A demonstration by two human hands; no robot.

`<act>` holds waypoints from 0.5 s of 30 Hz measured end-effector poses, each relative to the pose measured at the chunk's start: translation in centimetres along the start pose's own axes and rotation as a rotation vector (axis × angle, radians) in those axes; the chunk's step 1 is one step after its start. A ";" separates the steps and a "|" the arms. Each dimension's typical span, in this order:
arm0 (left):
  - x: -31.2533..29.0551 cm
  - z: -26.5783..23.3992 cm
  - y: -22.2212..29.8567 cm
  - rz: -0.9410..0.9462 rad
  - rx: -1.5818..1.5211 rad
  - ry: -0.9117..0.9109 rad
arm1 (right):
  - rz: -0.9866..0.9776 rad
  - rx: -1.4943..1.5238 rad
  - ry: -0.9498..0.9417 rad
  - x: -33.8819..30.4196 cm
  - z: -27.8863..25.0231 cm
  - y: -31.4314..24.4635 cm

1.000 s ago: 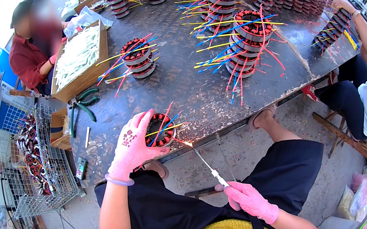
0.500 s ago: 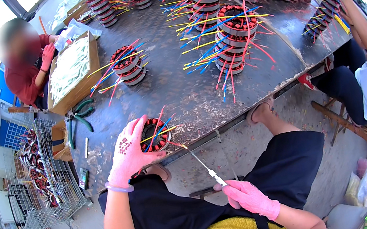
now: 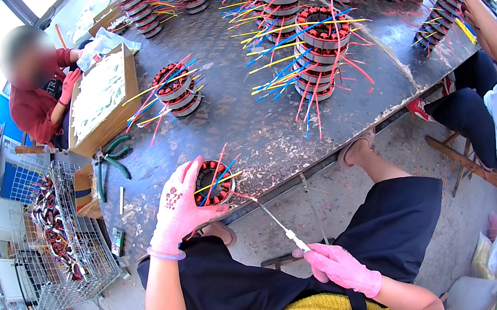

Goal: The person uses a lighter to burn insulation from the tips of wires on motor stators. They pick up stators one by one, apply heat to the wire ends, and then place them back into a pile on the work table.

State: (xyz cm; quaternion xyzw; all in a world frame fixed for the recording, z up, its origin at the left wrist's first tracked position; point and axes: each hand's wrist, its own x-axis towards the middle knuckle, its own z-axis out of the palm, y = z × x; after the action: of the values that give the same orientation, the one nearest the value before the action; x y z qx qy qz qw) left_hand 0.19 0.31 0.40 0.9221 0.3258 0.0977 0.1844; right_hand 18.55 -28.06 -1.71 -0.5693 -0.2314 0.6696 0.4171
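A: Where did we find the short black-and-grey ring with red windings (image 3: 215, 193)?

B: We had it at the near edge of the dark, scuffed counter (image 3: 242, 116), its open end facing up and blue, yellow and red leads crossing it. Our pink-gloved left hand (image 3: 174, 200) was clamped around its side, thumb on the near side, and from that hand we saw the ring between two and three o'clock. So the left was the nearer one, already touching.

A: And the other?

B: Our pink-gloved right hand (image 3: 341, 269) was well apart from the ring, which lay between ten and eleven o'clock from it. We had those fingers closed on the white handle of a slim tool with a thin metal shaft (image 3: 289, 233).

A: Which way did we read the tool's long axis?

B: From the right hand toward eleven o'clock. One thin red wire (image 3: 242, 195) left the ring toward four o'clock, so we saw the tool's tip and the wire's end nearly nose to nose, by the counter's edge.

A: Were they touching?

B: We could not tell; the two ran together there. We judged that everything turned on that small meeting, with the left hand steadying and the right aiming.
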 end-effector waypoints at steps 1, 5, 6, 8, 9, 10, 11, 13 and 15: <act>0.0 -0.1 0.1 -0.002 0.001 0.000 | 0.001 0.019 -0.004 0.0 0.0 0.0; -0.1 -0.2 0.2 -0.007 -0.003 -0.002 | 0.007 0.049 -0.006 0.0 0.1 -0.1; 0.0 -0.1 0.1 -0.006 -0.007 -0.002 | 0.008 0.043 -0.002 -0.1 0.1 -0.2; 0.0 -0.1 0.1 -0.003 -0.002 -0.001 | 0.010 0.028 0.001 -0.1 0.0 -0.3; -0.1 -0.1 0.0 -0.002 0.001 0.000 | 0.012 0.021 0.002 -0.1 0.0 -0.3; -0.1 -0.1 0.0 0.004 0.004 0.005 | 0.009 0.017 0.001 -0.2 0.0 -0.4; -0.1 0.0 0.0 0.011 0.008 0.010 | 0.006 0.013 0.000 -0.3 0.1 -0.6; -0.1 0.0 -0.1 0.015 0.010 0.014 | 0.002 0.014 -0.002 -0.2 0.1 -0.5; -0.1 0.0 0.0 0.013 0.008 0.014 | -0.003 0.024 -0.002 -0.1 0.0 0.0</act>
State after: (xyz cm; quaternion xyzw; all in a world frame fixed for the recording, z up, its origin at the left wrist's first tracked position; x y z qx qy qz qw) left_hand 0.14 0.28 0.40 0.9242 0.3215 0.1041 0.1778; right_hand 18.54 -28.13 -1.70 -0.5635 -0.2245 0.6722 0.4245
